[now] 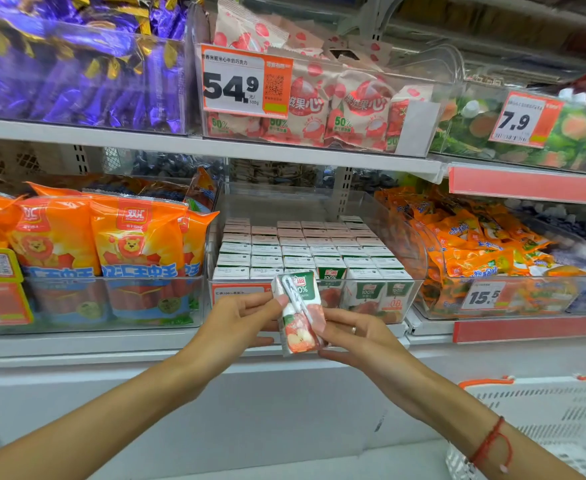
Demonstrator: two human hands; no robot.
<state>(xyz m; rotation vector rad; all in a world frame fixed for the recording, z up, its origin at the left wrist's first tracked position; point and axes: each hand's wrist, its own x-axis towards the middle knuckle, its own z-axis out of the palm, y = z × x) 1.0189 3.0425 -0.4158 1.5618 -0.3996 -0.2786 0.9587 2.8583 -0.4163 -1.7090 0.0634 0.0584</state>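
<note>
Juice carton (300, 315) held up before the shelf.
Fingers of the left hand (236, 327) and right hand (357, 337) pinch its sides, covering its edges; small print unreadable.

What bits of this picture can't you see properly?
Head view:
- Juice bin's price tag: price covered by the left hand and juice carton.
- White basket: cut off by the right and bottom edges.
- Purple wrappers: blurred, print unreadable.
- Juice carton's small print: too small.
</note>
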